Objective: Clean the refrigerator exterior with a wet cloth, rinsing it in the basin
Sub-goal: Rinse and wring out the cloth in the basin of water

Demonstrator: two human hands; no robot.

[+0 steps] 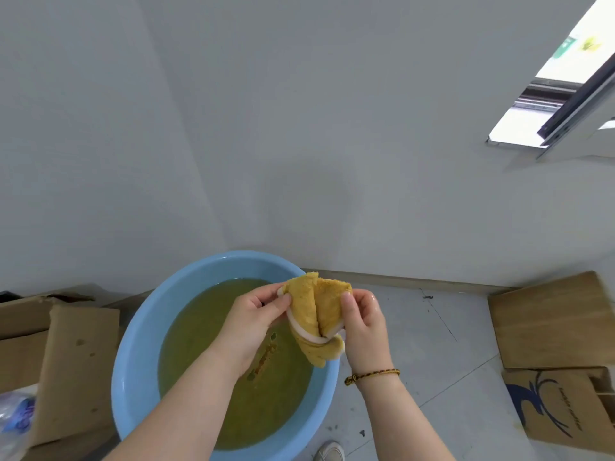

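Head view: left hand (pixel 258 314), right hand (pixel 361 322) grip one cloth (pixel 319 314) (yellow) over one basin (pixel 139 361).

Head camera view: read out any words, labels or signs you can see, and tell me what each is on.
Cardboard box: small dark lettering beside a blue logo, too blurred to read.
Plastic bag: blue letters, too blurred to read.
Green sign, top right: too small to read.
No text is legible.

Yellow cloth (pixel 319 314) with white edging, light blue basin (pixel 139 354), murky yellow-green water (pixel 199 344)
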